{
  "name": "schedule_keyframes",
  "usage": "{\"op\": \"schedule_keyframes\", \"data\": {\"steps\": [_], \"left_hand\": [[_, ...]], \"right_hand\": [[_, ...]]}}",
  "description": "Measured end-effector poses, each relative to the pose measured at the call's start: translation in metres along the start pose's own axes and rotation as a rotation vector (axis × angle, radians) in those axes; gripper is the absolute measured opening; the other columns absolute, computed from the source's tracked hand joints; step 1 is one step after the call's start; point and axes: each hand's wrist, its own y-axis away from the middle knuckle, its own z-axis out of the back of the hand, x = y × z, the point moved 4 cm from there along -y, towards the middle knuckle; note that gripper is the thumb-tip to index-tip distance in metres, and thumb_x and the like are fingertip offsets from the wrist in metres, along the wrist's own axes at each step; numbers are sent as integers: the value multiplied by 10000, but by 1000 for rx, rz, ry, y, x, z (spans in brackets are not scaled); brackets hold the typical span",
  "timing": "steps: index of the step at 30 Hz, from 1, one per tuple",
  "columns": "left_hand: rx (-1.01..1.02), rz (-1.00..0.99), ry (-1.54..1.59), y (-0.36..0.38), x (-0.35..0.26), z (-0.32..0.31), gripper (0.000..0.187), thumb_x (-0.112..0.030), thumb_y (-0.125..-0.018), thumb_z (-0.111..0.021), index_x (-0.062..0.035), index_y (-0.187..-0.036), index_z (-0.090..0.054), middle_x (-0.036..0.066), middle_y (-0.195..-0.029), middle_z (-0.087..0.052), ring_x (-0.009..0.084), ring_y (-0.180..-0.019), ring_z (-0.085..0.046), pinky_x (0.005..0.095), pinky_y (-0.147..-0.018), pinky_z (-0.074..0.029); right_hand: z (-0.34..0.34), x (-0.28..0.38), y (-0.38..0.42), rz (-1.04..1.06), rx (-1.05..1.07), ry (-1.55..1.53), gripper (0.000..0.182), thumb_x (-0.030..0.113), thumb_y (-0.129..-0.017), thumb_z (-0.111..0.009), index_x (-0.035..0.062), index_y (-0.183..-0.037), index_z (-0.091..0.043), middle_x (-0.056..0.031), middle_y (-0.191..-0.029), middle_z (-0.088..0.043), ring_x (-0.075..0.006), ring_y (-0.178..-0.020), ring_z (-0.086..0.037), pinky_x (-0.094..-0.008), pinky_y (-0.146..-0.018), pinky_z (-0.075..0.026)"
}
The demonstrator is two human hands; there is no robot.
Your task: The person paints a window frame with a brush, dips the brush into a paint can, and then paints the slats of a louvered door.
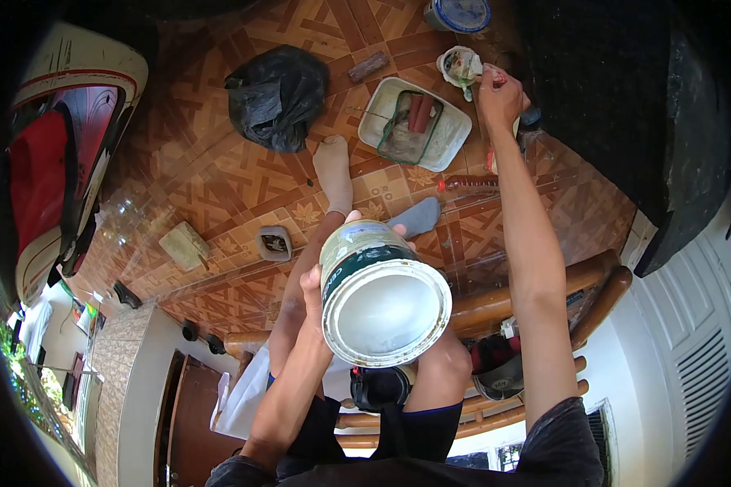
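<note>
Tin (387, 304), green-banded with smudged rim, fills the left grip (313, 299); what the right grip (499, 101) holds is unclear.

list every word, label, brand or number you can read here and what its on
"CEN": dark green band on the can; the letters after it cannot be made out.
Bluish print above that band: too blurred to read.
Mark on the dark cap: too small to read.
</note>
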Motion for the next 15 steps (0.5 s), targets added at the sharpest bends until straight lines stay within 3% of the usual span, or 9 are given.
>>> {"op": "schedule_keyframes", "data": {"steps": [6, 12, 15], "left_hand": [[4, 66, 24, 3, -1, 13, 937, -509, -719, -827, -286, -1512, -381, 272, -1516, -391, 467, -1366, -463, 587, -1077, -508], [-62, 31, -61, 0, -2, 5, 947, -508, -719, -818, -279, -1519, -366, 276, -1516, -391, 465, -1364, -466, 586, -1071, -512], [-64, 20, -92, -1, -3, 3, 952, -510, -714, -819, -275, -1517, -365, 278, -1513, -395, 467, -1364, -465, 586, -1072, -511]], "right_hand": [[-7, -8, -9, -62, 57, -10, 293, 405, -934, -620, 207, -1045, -804, -61, -992, -772, -274, -1088, -648, -457, -1020, -363], [1, -9, -16, -270, 135, -112, 343, 449, -934, -621, 187, -1066, -799, -4, -830, -787, -239, -993, -684, -419, -1018, -349], [12, -8, -14, -286, 143, -218, 332, 437, -948, -616, 180, -1053, -799, 10, -835, -786, -223, -992, -677, -408, -1012, -349]]}}
